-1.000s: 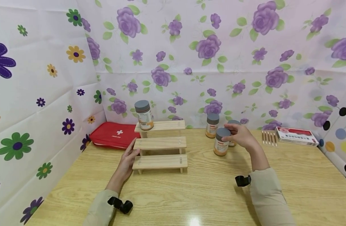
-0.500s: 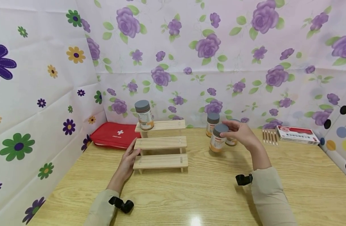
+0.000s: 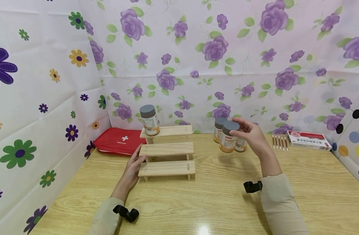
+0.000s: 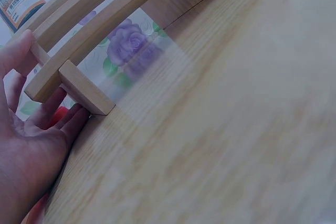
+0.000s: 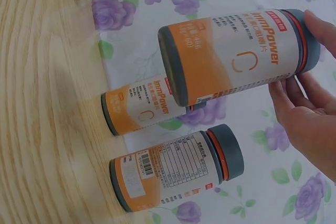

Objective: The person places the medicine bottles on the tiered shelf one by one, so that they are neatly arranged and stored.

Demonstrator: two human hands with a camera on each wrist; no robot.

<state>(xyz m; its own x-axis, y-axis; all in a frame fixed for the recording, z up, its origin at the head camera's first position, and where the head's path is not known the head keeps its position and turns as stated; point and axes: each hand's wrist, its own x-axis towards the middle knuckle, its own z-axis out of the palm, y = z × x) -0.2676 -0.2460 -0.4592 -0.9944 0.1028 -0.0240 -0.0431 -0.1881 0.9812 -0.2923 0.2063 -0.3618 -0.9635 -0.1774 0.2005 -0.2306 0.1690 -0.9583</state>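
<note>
In the head view my right hand (image 3: 251,133) pinches the grey lid of a supplement jar (image 3: 227,138) with an orange and white label. That jar hangs raised off the table and slightly tilted, in front of two similar jars. One of these, the left jar (image 3: 219,130), is partly covered by it, as is the right jar (image 3: 241,144). My left hand (image 3: 133,166) holds the left end of a three-step wooden shelf (image 3: 166,168), thumb at the middle step; some fingers reach behind the end leg (image 4: 86,90). Another jar (image 3: 150,120) stands on the top step's left end.
A red first-aid pouch (image 3: 120,140) lies behind the left hand. At the back right, several cotton swabs (image 3: 280,143) lie next to a red and white box (image 3: 308,141). Flowered cloth (image 3: 182,65) lines the back of the wooden table (image 3: 179,205).
My right hand has lifted the front jar off the table and moved it slightly back. My left hand stays at the wooden shelf.
</note>
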